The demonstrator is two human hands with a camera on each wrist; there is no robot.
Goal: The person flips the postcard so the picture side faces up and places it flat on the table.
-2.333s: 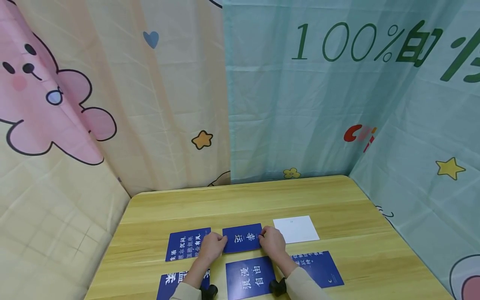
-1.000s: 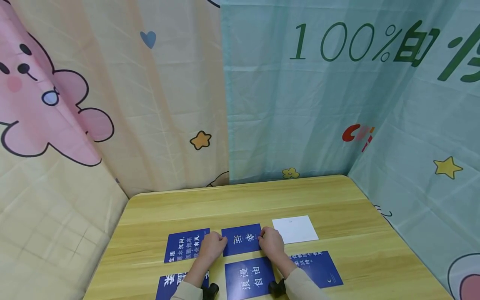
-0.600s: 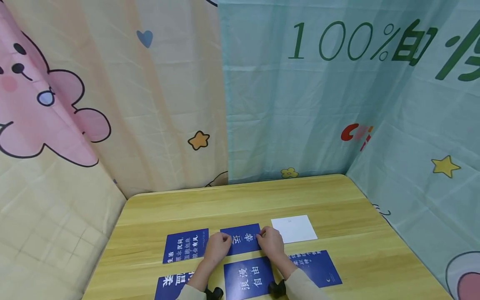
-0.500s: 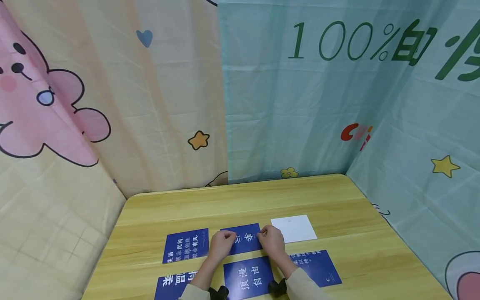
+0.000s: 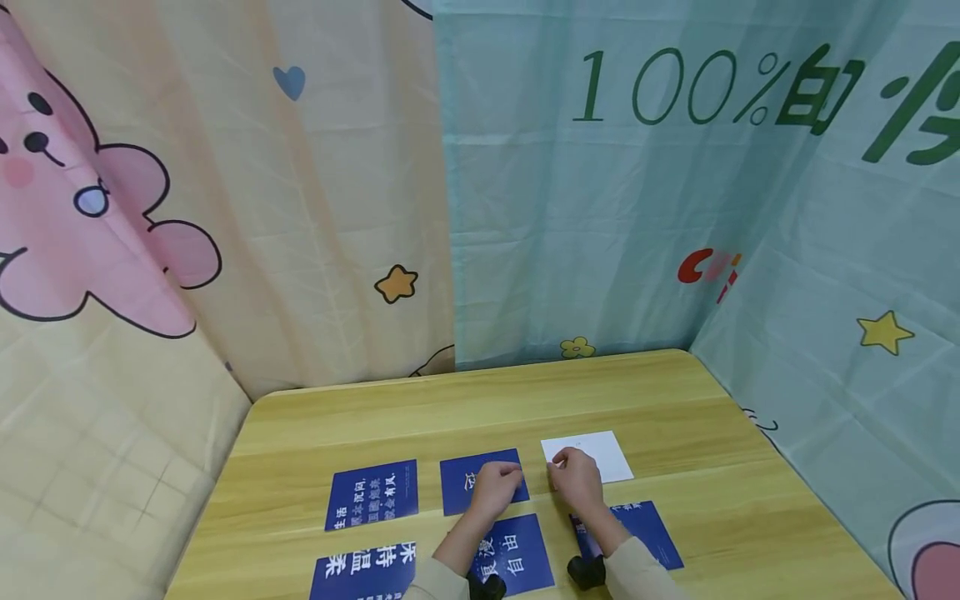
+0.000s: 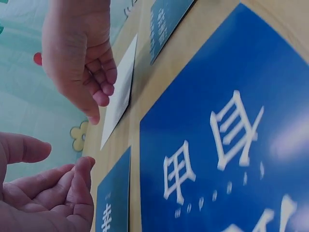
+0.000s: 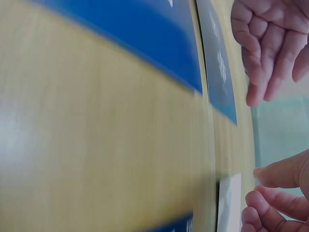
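Observation:
My left hand (image 5: 495,487) is over the right part of the middle back postcard (image 5: 455,485), a blue one with white lettering. Thumb and fingers of that hand stand apart with nothing between them in the left wrist view. To its right, my right hand (image 5: 579,482) hovers by the near left corner of a white postcard (image 5: 609,458) lying blank side up. The right wrist view shows the right hand (image 7: 282,198) with loosely bent fingers and nothing in them. Below the left hand lies another blue postcard (image 5: 534,550), partly covered by the forearm.
Two more blue postcards lie at the left, one at the back (image 5: 371,496) and one in front (image 5: 360,573). A further blue postcard (image 5: 652,532) sits at the front right, partly under my right forearm. Printed curtains (image 5: 517,208) hang behind the wooden table (image 5: 480,412).
Both hands have come off the edges of the middle back postcard. The left moved rightward across it, and the right moved rightward to the white postcard. The cards stay in place.

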